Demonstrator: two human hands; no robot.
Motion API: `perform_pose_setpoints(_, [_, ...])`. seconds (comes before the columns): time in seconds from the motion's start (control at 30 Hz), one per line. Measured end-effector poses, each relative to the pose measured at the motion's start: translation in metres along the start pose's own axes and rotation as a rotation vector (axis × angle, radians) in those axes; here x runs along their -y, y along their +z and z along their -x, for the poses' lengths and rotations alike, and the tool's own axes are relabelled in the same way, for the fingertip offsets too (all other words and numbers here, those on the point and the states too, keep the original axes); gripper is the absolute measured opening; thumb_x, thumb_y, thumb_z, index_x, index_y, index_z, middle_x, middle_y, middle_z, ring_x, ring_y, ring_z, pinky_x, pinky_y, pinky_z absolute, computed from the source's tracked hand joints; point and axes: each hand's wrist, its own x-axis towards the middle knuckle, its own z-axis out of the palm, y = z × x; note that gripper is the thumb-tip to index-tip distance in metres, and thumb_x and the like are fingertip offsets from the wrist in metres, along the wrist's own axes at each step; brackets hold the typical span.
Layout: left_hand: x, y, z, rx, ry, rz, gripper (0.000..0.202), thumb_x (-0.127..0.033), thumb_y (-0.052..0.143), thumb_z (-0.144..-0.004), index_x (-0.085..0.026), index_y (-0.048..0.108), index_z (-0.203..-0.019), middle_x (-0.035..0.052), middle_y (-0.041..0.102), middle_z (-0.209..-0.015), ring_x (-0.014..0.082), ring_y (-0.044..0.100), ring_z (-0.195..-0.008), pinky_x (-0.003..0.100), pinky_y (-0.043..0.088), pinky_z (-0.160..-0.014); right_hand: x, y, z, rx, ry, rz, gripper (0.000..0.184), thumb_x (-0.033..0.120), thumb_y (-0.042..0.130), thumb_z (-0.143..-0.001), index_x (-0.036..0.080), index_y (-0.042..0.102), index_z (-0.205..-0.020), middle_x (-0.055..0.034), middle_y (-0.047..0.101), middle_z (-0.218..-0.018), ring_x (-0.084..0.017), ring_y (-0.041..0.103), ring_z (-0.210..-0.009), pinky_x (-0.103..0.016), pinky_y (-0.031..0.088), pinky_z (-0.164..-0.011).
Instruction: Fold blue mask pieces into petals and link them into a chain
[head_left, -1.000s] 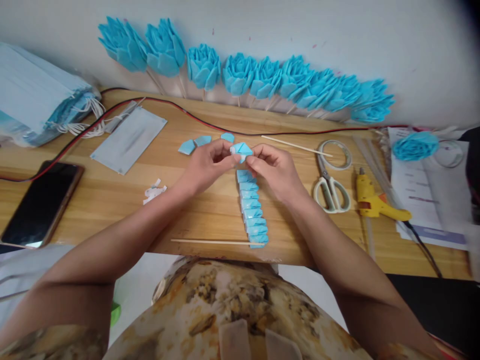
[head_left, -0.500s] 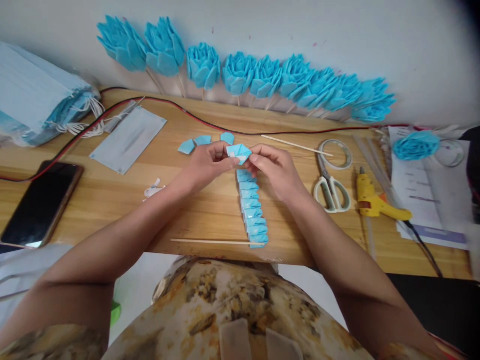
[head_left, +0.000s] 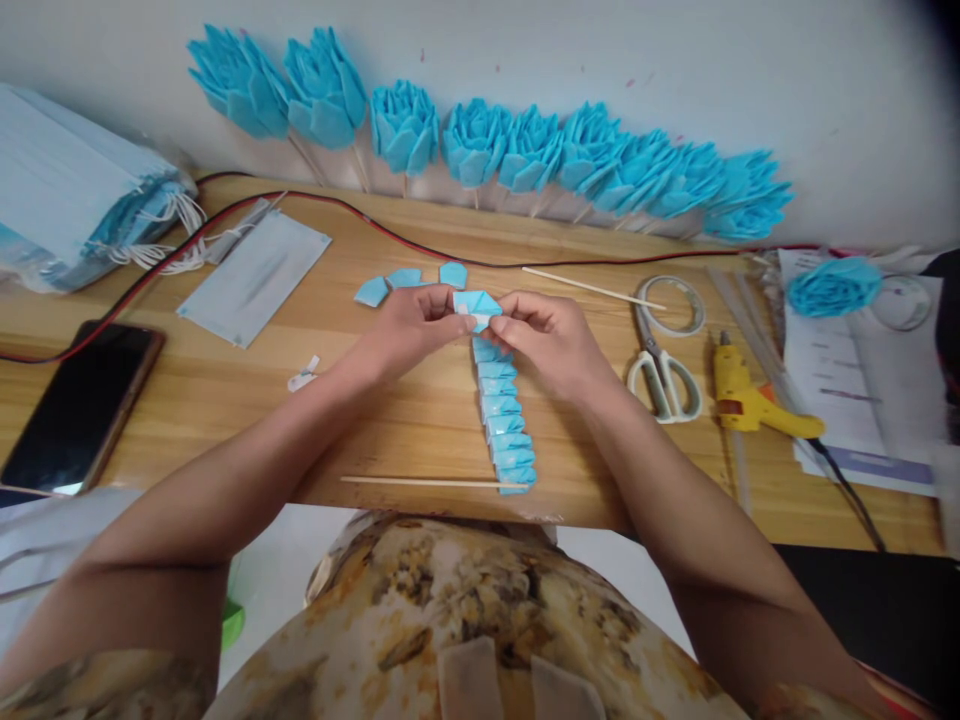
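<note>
A small folded blue petal piece (head_left: 478, 302), with a whitish patch along its lower edge, is pinched between my two hands above the table. My left hand (head_left: 420, 318) grips its left side, thumb in front. My right hand (head_left: 546, 335) pinches the right side with thumb and fingers. Just below the hands, a row of overlapping folded blue petals (head_left: 504, 415) runs towards me. Three flat blue pieces lie behind my left hand, one of them a loose petal (head_left: 453, 275). A thin wooden stick (head_left: 427, 483) crosses the near end of the row.
Blue flowers on sticks (head_left: 476, 140) lean along the wall. Scissors (head_left: 660, 375), a tape roll (head_left: 679, 305) and a yellow glue gun (head_left: 739, 390) lie right. Left are a phone (head_left: 82, 405), a flat face mask (head_left: 255, 275) and a mask stack (head_left: 82, 190). A cable (head_left: 405, 238) crosses behind.
My right thumb and fingers have shifted slightly left and down on the petal piece. The folded piece stays in both hands, and the camera view has moved very slightly.
</note>
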Motion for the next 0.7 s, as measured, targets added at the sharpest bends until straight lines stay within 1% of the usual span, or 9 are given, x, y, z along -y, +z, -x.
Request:
perform_pose_setpoints(0.1, [-0.001,0.000,-0.001,-0.001,-0.005,0.013,0.014,-0.028,0.070,-0.077,-0.020,0.060,-0.070,-0.0027,0.051,-0.052,0.0144,0.054,-0.059,0.027,0.040,-0.053,0.000,-0.002,0.000,0.012,0.012,-0.030,0.019,0.035,0.064,-0.083,0.018,0.067,-0.075,0.0001,0.064,-0.071,-0.011,0.052,-0.063,-0.025,0.041,-0.059])
perform_pose_setpoints(0.23, [0.000,0.000,-0.001,-0.013,0.012,-0.002,0.013,-0.028,0.070,-0.078,-0.020,0.060,-0.073,-0.0027,0.054,-0.057,0.0117,0.049,-0.056,0.026,0.037,-0.052,0.000,-0.001,-0.001,-0.036,-0.021,-0.013,0.019,0.033,0.066,-0.081,0.018,0.063,-0.070,0.0019,0.058,-0.064,-0.010,0.047,-0.059,-0.025,0.036,-0.055])
perform_pose_setpoints(0.3, [0.001,0.000,0.000,-0.065,0.033,-0.005,0.013,-0.031,0.068,-0.081,-0.020,0.061,-0.079,-0.0039,0.052,-0.056,0.0100,0.044,-0.051,0.025,0.034,-0.049,0.000,0.000,-0.002,-0.098,-0.041,0.016,0.019,0.031,0.065,-0.081,0.018,0.061,-0.067,0.0027,0.055,-0.061,-0.010,0.045,-0.058,-0.024,0.034,-0.054])
perform_pose_setpoints(0.37, [0.001,0.001,0.001,-0.161,0.086,-0.012,0.014,-0.034,0.066,-0.084,-0.020,0.061,-0.084,-0.0047,0.050,-0.057,0.0088,0.040,-0.049,0.024,0.031,-0.047,0.001,0.000,-0.002,-0.174,-0.063,0.069,0.018,0.029,0.064,-0.082,0.018,0.061,-0.067,0.0037,0.052,-0.059,-0.009,0.042,-0.056,-0.024,0.032,-0.053])
perform_pose_setpoints(0.4, [0.000,0.002,0.002,-0.209,0.126,-0.030,0.015,-0.034,0.065,-0.085,-0.020,0.060,-0.083,-0.0045,0.050,-0.058,0.0084,0.039,-0.049,0.024,0.030,-0.048,0.001,0.000,-0.002,-0.205,-0.074,0.097,0.017,0.028,0.064,-0.082,0.018,0.061,-0.068,0.0039,0.051,-0.059,-0.009,0.041,-0.056,-0.024,0.032,-0.053])
perform_pose_setpoints(0.47, [0.000,0.004,0.004,-0.276,0.215,-0.108,0.017,-0.033,0.066,-0.085,-0.019,0.059,-0.077,-0.0036,0.051,-0.059,0.0077,0.039,-0.051,0.023,0.029,-0.049,0.001,0.002,-0.002,-0.239,-0.099,0.138,0.015,0.028,0.065,-0.081,0.018,0.062,-0.070,0.0038,0.052,-0.061,-0.009,0.042,-0.057,-0.024,0.033,-0.054])
perform_pose_setpoints(0.53, [0.002,0.008,0.006,-0.283,0.283,-0.221,0.016,-0.029,0.067,-0.083,-0.018,0.060,-0.073,-0.0036,0.051,-0.058,0.0074,0.038,-0.051,0.023,0.028,-0.049,0.000,0.003,-0.002,-0.247,-0.130,0.154,0.015,0.028,0.066,-0.081,0.019,0.062,-0.070,0.0034,0.055,-0.063,-0.009,0.044,-0.058,-0.025,0.034,-0.055])
perform_pose_setpoints(0.6, [0.005,0.011,0.007,-0.275,0.328,-0.328,0.010,-0.024,0.066,-0.083,-0.018,0.064,-0.075,-0.0042,0.050,-0.057,0.0073,0.038,-0.051,0.023,0.028,-0.050,-0.001,0.005,-0.001,-0.249,-0.154,0.162,0.015,0.027,0.066,-0.082,0.019,0.062,-0.071,0.0035,0.055,-0.063,-0.009,0.044,-0.057,-0.025,0.034,-0.054])
perform_pose_setpoints(0.7, [0.009,0.012,0.007,-0.296,0.361,-0.429,0.006,-0.018,0.064,-0.083,-0.018,0.068,-0.080,-0.0052,0.050,-0.057,0.0071,0.040,-0.051,0.023,0.031,-0.052,-0.003,0.008,0.000,-0.252,-0.167,0.175,0.011,0.025,0.065,-0.082,0.019,0.063,-0.072,0.0039,0.056,-0.063,-0.009,0.045,-0.056,-0.024,0.034,-0.053])
